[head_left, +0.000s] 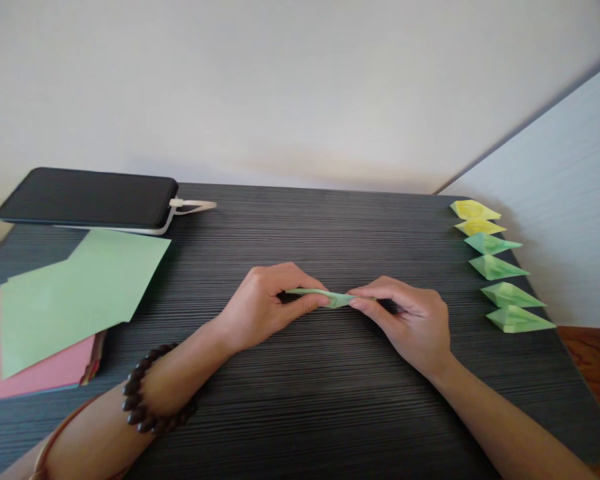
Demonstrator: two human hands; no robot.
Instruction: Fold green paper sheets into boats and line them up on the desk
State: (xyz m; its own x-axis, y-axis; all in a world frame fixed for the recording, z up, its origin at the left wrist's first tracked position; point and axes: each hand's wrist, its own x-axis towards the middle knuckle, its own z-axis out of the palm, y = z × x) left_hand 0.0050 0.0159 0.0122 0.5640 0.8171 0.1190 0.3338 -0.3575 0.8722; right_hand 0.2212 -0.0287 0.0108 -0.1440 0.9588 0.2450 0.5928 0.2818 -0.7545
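A narrow folded piece of green paper (337,300) is held level above the table between both hands. My left hand (270,300) pinches its left part between thumb and fingers; dark beads circle that wrist. At the paper's right end, my right hand (413,317) grips it the same way, fingers closed. Part of the paper is hidden behind the fingertips, so its full shape does not show. Several small folded paper boats stand in a column on the right, with a yellow boat (475,210) at the back and a green boat (520,319) at the front.
On the left, green paper sheets (85,293) lie over a stack of pink paper (45,373). Behind them a black phone (90,198) rests on a white block, with a white cable (195,205) beside it. The dark table (300,413) meets a pale wall (300,87).
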